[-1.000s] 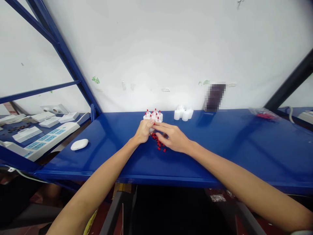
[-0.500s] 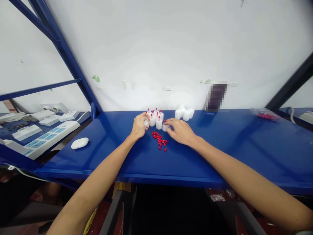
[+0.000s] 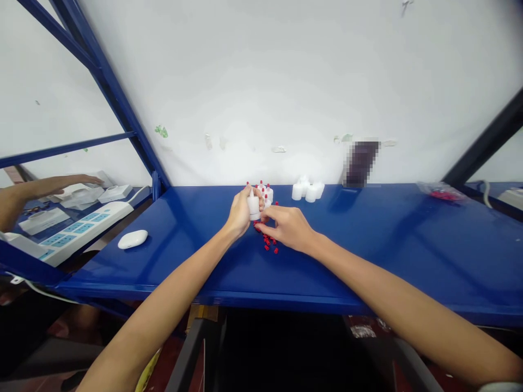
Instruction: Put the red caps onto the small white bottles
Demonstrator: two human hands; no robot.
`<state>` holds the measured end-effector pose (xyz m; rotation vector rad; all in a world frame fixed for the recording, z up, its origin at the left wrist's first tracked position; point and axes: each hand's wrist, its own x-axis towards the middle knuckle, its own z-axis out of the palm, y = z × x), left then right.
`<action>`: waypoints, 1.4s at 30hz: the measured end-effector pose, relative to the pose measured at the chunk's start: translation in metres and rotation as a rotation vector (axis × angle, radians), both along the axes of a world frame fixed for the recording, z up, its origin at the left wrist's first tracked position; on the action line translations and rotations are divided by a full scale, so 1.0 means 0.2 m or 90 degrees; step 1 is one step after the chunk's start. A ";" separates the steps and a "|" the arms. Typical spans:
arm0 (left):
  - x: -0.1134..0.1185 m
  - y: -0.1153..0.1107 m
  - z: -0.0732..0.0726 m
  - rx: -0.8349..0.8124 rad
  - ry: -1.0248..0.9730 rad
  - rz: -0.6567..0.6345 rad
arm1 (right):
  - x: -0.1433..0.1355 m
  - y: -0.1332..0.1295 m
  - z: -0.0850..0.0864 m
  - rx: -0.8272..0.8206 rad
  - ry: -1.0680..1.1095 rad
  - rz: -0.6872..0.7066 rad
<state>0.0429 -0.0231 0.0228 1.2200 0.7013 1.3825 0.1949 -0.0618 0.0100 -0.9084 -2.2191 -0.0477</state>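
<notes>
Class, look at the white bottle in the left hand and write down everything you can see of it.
The white bottle is small, with a squat, rounded body that narrows at the top into a slim, pointed nozzle; the tip is bare. It looks like plastic. It is roughly upright, gripped by the left hand, whose fingers curl around its far side. Red-capped bottles stand behind it on the blue table. Whether its base touches the table cannot be told.

Right hand (image 3: 292,227) — now at red caps (image 3: 267,240), co-worker's arm (image 3: 18,197) newly visible
</notes>
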 end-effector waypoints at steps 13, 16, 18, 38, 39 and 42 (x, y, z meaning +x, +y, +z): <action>-0.08 0.09 -0.04 0.043 0.027 0.134 | 0.05 0.02 0.01 -0.075 -0.060 -0.037; -0.17 0.12 -0.02 0.075 0.086 0.175 | 0.11 0.06 0.00 -0.102 -0.127 0.028; -0.21 0.12 -0.01 0.098 0.148 0.182 | 0.14 0.08 0.00 -0.122 -0.157 0.061; -0.18 0.03 -0.04 0.347 0.620 0.042 | 0.08 0.06 0.02 -0.111 0.178 0.032; -0.17 0.03 -0.04 0.369 0.641 0.037 | 0.06 0.05 0.02 -0.090 0.207 0.029; -0.16 0.02 -0.05 0.436 0.684 0.033 | 0.04 0.03 0.02 -0.030 0.231 0.028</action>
